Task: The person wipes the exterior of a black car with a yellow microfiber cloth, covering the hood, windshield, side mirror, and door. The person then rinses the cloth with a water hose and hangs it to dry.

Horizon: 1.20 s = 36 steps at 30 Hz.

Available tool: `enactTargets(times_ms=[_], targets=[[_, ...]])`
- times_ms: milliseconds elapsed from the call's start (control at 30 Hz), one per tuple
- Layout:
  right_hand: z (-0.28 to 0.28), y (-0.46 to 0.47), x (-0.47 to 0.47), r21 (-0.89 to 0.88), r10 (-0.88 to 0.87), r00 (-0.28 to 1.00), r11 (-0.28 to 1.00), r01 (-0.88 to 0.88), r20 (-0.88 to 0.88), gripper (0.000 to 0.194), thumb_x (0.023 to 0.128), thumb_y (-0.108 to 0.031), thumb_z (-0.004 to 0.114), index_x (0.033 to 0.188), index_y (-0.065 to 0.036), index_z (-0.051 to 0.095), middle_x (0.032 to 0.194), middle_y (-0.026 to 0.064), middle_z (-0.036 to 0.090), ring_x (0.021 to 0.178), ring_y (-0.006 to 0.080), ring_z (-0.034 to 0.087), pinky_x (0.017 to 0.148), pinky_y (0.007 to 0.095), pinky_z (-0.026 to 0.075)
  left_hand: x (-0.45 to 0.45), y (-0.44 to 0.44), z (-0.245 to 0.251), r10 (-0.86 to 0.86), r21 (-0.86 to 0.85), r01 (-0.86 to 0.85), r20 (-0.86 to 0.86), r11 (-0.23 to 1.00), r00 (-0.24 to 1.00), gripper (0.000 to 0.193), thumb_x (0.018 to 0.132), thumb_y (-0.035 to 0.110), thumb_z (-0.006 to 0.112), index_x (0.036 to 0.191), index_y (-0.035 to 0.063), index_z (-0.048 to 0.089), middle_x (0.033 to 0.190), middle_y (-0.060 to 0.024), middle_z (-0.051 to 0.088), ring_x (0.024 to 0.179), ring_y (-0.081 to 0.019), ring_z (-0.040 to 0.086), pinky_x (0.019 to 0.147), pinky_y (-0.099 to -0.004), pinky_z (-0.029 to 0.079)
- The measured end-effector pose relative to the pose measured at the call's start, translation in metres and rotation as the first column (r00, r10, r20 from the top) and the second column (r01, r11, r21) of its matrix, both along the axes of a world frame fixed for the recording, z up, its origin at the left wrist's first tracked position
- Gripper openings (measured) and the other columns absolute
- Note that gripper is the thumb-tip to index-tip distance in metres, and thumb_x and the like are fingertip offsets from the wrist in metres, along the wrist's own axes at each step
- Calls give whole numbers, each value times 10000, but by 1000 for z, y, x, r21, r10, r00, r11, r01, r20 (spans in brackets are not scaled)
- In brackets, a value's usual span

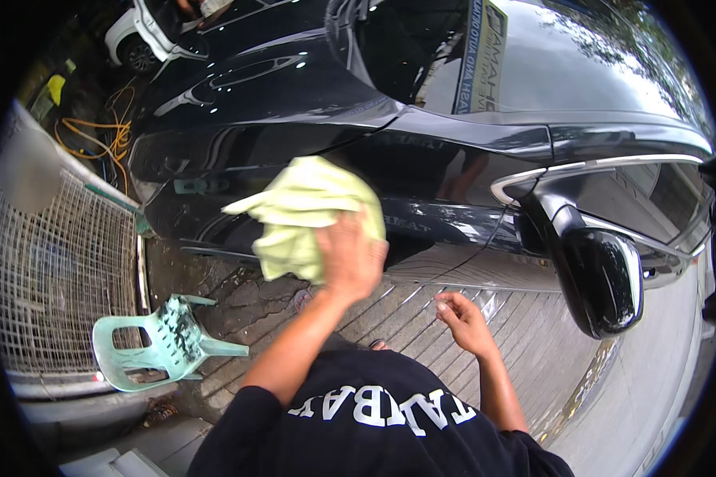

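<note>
My left hand [353, 253] presses a pale yellow-green cloth [298, 208] against the side of a glossy black car [244, 146], on the panel ahead of the front door. The cloth is bunched and spread around my fingers, and both are slightly blurred. My right hand [462, 322] hangs low beside the car, loosely curled with nothing in it. Dark paint to the right of the cloth mirrors the surroundings. The car's black side mirror [599, 280] juts out to the right of my right hand.
A green plastic chair [173, 340], dark-stained on its seat, stands at the left. Behind it is a metal mesh panel [65, 274]. An orange hose or cord [116, 134] lies coiled beyond the car's front. A white vehicle [140, 36] stands farther off. Grooved concrete [417, 325] lies underfoot.
</note>
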State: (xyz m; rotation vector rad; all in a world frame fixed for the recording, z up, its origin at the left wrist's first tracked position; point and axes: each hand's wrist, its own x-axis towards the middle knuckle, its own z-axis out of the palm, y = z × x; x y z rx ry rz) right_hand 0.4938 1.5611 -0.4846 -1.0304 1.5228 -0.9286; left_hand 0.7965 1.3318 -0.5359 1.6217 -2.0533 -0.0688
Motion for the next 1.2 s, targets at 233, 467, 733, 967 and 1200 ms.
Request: enactTargets(times_ms=[233, 467, 733, 967, 1200], targets=[[13, 25, -6, 62, 88, 995, 994, -85, -47, 303, 1092, -184, 701, 1360, -45, 679, 983, -13, 701, 918, 90, 634, 872, 282, 528, 209, -79, -6, 471, 17, -503, -380, 864, 796, 411, 1164, 332, 415, 1350, 40, 637, 1282, -261, 721, 1183, -497, 680, 1039, -625, 520], [-3, 30, 10, 117, 206, 975, 974, -195, -86, 338, 1087, -250, 712, 1363, -57, 691, 1046, 40, 750, 972, 117, 681, 842, 308, 554, -24, 57, -69, 424, 197, -399, -651, 896, 630, 822, 1133, 413, 465, 1649, -93, 72, 1707, -361, 139, 1609, -452, 185, 1333, -500, 150], [62, -23, 13, 137, 175, 920, 981, -135, -352, 298, 1077, -200, 718, 1297, -1, 721, 1099, 96, 775, 971, 161, 708, 841, 331, 576, 119, -47, 51, 508, 17, -517, -218, 856, 833, 716, 1148, 378, 463, 1737, 46, 228, 1726, -342, 287, 1646, -530, 142, 1305, -661, 119], [90, -107, 48, -411, 75, 790, 822, -394, -608, 259, 984, -99, 775, 1229, -20, 746, 1057, 119, 764, 966, 260, 704, 876, 364, 558, 7, -57, 73, -405, -213, 431, 158, 877, 901, 699, 1002, 690, 587, 1583, 303, 556, 1613, -143, 529, 1517, -438, 438, 1230, -734, 295], [168, -140, 64, -665, -440, 611, 720, -199, -658, 231, 900, -37, 780, 1127, -26, 740, 1072, 126, 744, 1006, 320, 667, 898, 413, 513, 256, -272, 232, 72, 301, -32, -123, 953, 990, 660, 1088, 586, 427, 1548, 142, 591, 1371, -228, 711, 1356, -426, 626, 1164, -482, 471]])
